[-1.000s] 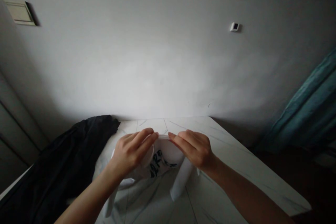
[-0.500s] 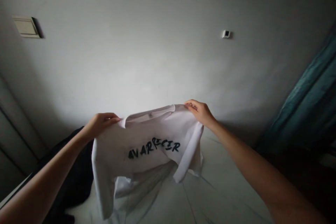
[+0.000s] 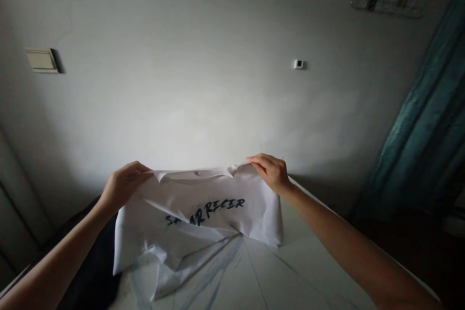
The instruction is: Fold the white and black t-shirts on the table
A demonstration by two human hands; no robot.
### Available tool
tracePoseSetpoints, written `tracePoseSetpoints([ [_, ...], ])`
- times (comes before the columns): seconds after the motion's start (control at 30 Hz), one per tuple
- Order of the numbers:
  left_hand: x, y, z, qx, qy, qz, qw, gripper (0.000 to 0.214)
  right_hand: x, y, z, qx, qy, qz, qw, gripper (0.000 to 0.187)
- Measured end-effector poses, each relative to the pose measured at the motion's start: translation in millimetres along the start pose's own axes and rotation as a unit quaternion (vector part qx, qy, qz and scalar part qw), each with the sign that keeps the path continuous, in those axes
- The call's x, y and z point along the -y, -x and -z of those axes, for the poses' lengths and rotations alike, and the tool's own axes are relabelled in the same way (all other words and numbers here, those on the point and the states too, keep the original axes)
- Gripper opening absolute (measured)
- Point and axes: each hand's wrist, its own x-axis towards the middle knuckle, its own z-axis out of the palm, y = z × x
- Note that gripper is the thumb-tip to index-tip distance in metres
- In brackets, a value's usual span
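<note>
A white T-shirt with dark brush-style lettering across its chest is stretched between my hands. My left hand pinches the shoulder just left of the collar. On the other side, my right hand pinches the opposite shoulder near the neckline. The collar runs nearly level between them, with a small label inside. Below, the shirt's body is creased and bunched, and its lower part meets the pale, marble-patterned tabletop.
Dark cloth lies at the left, beside my left forearm. Behind the table rises a grey wall with a switch plate, a small white device and a wire rack. A teal curtain hangs at the right.
Both hands have lowered slightly in view and shifted left with the shirt. Its collar has levelled and pulled straighter, while the sleeves and body have swung and creased. The view has tilted up.
</note>
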Motion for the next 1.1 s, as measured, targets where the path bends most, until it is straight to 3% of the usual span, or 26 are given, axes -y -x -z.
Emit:
tracePoseSetpoints([
  [0.1, 3.3, 4.3, 2.9, -0.021, 0.016, -0.062, 0.998, 0.020, 13.4, 7.0, 3.0, -0.008, 0.035, 0.049, 0.998, 0.019],
  [0.17, 10.0, 5.1, 5.7, -0.001, 0.032, -0.044, 0.999, 0.025, 19.3, 11.4, 3.5, -0.006, 0.021, 0.048, 0.999, 0.020],
  [0.23, 18.8, 4.7, 8.9, 0.046, 0.039, 0.008, 0.998, 0.035, 21.0, 14.7, 3.0, 0.009, -0.026, -0.001, 1.000, 0.021],
  [0.3, 25.4, 4.7, 12.4, 0.103, 0.043, 0.051, 0.992, 0.046, 18.1, 15.7, 2.5, 0.044, -0.105, -0.108, 0.988, 0.020],
  [0.37, 26.0, 6.4, 15.8, 0.162, 0.063, 0.079, 0.982, 0.053, 12.0, 13.5, 3.5, 0.111, -0.208, -0.240, 0.942, 0.029],
  [0.47, 14.5, 10.7, 19.0, 0.235, 0.119, 0.131, 0.956, 0.056, 0.2, 4.7, 9.2, 0.214, -0.339, -0.385, 0.831, 0.048],
  [0.53, 2.9, 11.8, 19.1, 0.260, 0.159, 0.164, 0.938, 0.053, -7.9, -3.7, 14.9, 0.256, -0.377, -0.434, 0.777, 0.053],
  [0.63, -12.1, 7.4, 16.8, 0.243, 0.205, 0.159, 0.935, 0.049, -19.1, -17.6, 22.5, 0.302, -0.374, -0.464, 0.744, 0.055],
  [0.73, -19.9, -0.6, 13.5, 0.180, 0.179, 0.118, 0.960, 0.049, -27.4, -31.0, 25.6, 0.314, -0.334, -0.455, 0.763, 0.058],
  [0.9, -21.2, -5.9, 6.4, 0.079, -0.015, 0.005, 0.997, 0.039, -34.6, -45.1, 24.4, 0.262, -0.283, -0.428, 0.818, 0.064],
  [1.0, -26.3, -7.5, 6.3, 0.020, -0.165, -0.098, 0.981, 0.030, -37.8, -51.7, 24.0, 0.240, -0.256, -0.395, 0.849, 0.062],
  [1.1, -43.5, -24.0, 12.5, -0.034, -0.321, -0.148, 0.935, 0.029, -40.9, -69.4, 24.5, 0.154, -0.161, -0.309, 0.924, 0.055],
])
